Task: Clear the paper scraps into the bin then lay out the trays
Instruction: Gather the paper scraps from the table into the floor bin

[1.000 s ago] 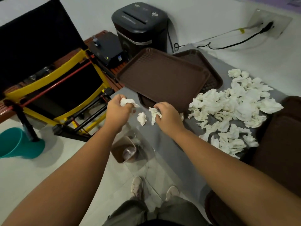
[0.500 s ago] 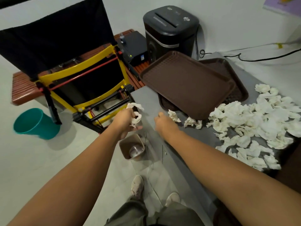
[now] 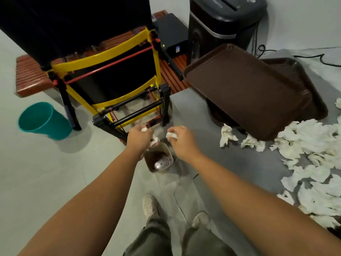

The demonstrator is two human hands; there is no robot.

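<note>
Fingers of left hand (image 3: 139,138) curled around crumpled white paper scraps (image 3: 154,141), bits poking out at both sides of the fist. Fingers of right hand (image 3: 181,140) closed on another white wad (image 3: 171,135). Both hands poised just above small brown bin (image 3: 158,159) on the floor, past the shoes (image 3: 149,206). To the right, on grey counter (image 3: 230,163), large heap of loose scraps (image 3: 310,141), two strays (image 3: 226,134) nearest the hands. Behind the heap, two brown trays (image 3: 245,89), upper one lying askew over the lower. Left on the floor, teal bucket (image 3: 43,118) beside yellow-and-black frame (image 3: 110,71). Farthest back, black shredder (image 3: 221,23) against the wall.
</note>
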